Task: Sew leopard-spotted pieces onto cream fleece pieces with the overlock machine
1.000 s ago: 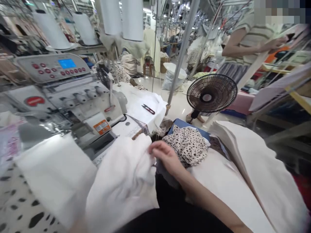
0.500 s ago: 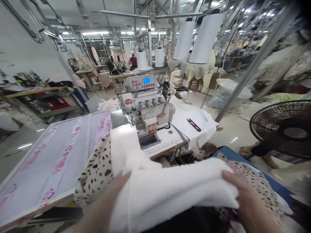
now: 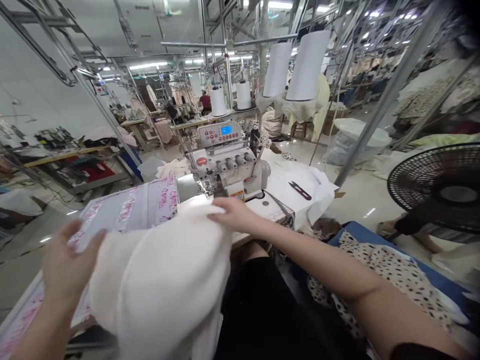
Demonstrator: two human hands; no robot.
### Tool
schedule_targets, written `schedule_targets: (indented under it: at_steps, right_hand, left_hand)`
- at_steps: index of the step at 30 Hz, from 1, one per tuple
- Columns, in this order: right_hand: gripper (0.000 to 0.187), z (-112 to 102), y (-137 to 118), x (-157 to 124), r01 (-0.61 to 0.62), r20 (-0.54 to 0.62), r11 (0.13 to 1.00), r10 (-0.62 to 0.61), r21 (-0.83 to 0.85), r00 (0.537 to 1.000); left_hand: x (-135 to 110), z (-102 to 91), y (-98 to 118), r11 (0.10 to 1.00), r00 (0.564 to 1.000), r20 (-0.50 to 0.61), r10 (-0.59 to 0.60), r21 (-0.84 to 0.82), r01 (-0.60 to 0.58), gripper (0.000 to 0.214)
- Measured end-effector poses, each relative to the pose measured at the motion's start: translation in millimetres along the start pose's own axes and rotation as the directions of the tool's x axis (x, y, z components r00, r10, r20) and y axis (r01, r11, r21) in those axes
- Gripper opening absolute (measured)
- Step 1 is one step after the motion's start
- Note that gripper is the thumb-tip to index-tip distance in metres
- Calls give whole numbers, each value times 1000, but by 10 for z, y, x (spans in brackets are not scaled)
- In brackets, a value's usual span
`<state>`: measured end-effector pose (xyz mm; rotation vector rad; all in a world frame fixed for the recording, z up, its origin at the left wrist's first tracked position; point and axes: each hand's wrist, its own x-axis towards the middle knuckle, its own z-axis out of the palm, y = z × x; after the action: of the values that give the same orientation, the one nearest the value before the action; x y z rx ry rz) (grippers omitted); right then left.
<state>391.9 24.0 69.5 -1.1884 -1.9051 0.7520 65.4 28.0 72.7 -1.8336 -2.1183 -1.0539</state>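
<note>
A white fleecy fabric piece [image 3: 172, 270] hangs over the near edge of the sewing table, its upper end by the presser foot of the overlock sewing machine [image 3: 228, 162]. My right hand [image 3: 234, 216] reaches in from the right and pinches the fabric's upper edge just in front of the machine. Off the fabric's left side, my left hand [image 3: 69, 260] is open, thumb and fingers spread, with nothing in it. The fabric covers part of the machine's front plate and nearly all of the spotted cloth behind it.
Thread snips [image 3: 300, 190] lie on white cloth right of the machine. A black fan [image 3: 442, 192] stands at the right, near spotted fabric [image 3: 393, 280] on a blue surface. Thread cones [image 3: 307, 65] rise behind the machine. A printed plastic-covered board [image 3: 123, 207] extends left.
My right hand has moved from the fabric's right end to its upper edge by the machine. My left hand has let go and moved left. The fabric has swung left over the spotted cloth.
</note>
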Motion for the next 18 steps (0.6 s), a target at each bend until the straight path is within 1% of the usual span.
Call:
schedule_targets:
  at_steps: [1, 2, 3, 4, 5, 6, 7, 8, 9, 10, 11, 12, 13, 15, 16, 17, 18]
  right_hand:
    - [11, 112, -29, 77, 41, 28, 995, -39, -86, 999]
    - [10, 197, -83, 128, 91, 49, 984, -84, -150, 995]
    - [9, 250, -154, 160, 139, 69, 973, -128, -185, 989]
    - [8, 271, -228, 178, 173, 75, 965, -161, -198, 984]
    - [6, 261, -293, 188, 192, 66, 963, -182, -189, 981]
    - [5, 229, -337, 194, 198, 42, 968, -194, -153, 980]
    - [6, 184, -351, 199, 194, -3, 977, -195, -90, 981]
    - [9, 138, -330, 202, 185, -74, 983, -184, 3, 980]
    - [13, 103, -276, 203, 177, -165, 976, -156, 124, 974]
    - [18, 88, -194, 199, 178, -250, 947, -110, 267, 962]
    - [23, 102, -93, 188, 182, -298, 891, -55, 416, 953]
    - [28, 149, 18, 169, 174, -307, 818, 4, 549, 952]
    - [33, 227, 130, 143, 145, -270, 741, 51, 656, 962]
    - [43, 449, 323, 71, 44, -116, 618, 76, 785, 990]
    - [46, 573, 395, 28, -7, -42, 581, 71, 814, 997]
    - [49, 687, 447, -17, -47, 9, 568, 69, 821, 998]
    - [52, 782, 480, -64, -82, 51, 574, 70, 815, 996]
  left_hand:
    - [-29, 29, 191, 991, 996, 64, 58, -128, -50, 60]
    - [-57, 59, 407, 947, 960, 148, 237, -255, -195, 60]
    - [-75, 90, 630, 886, 868, 279, 412, -345, -310, 67]
    - [-78, 120, 840, 841, 741, 431, 515, -419, -342, 69]
    - [-61, 148, 1021, 823, 623, 548, 559, -456, -337, 61]
    - [-23, 175, 1161, 829, 527, 642, 558, -461, -316, 49]
    - [33, 199, 1258, 847, 463, 709, 532, -450, -283, 39]
    - [104, 221, 1313, 873, 433, 758, 488, -424, -241, 35]
    - [184, 244, 1332, 899, 424, 792, 439, -394, -193, 37]
    - [266, 269, 1326, 916, 425, 812, 399, -375, -144, 39]
    - [345, 297, 1305, 925, 429, 823, 372, -366, -100, 40]
    - [415, 330, 1278, 927, 430, 828, 359, -369, -62, 40]
    - [474, 367, 1251, 922, 427, 829, 361, -387, -29, 40]
    - [549, 441, 1213, 896, 421, 820, 388, -442, 37, 41]
    - [566, 474, 1204, 883, 421, 817, 395, -464, 72, 41]
    - [571, 499, 1199, 870, 419, 815, 400, -481, 106, 41]
    - [567, 518, 1196, 857, 416, 813, 407, -498, 134, 40]
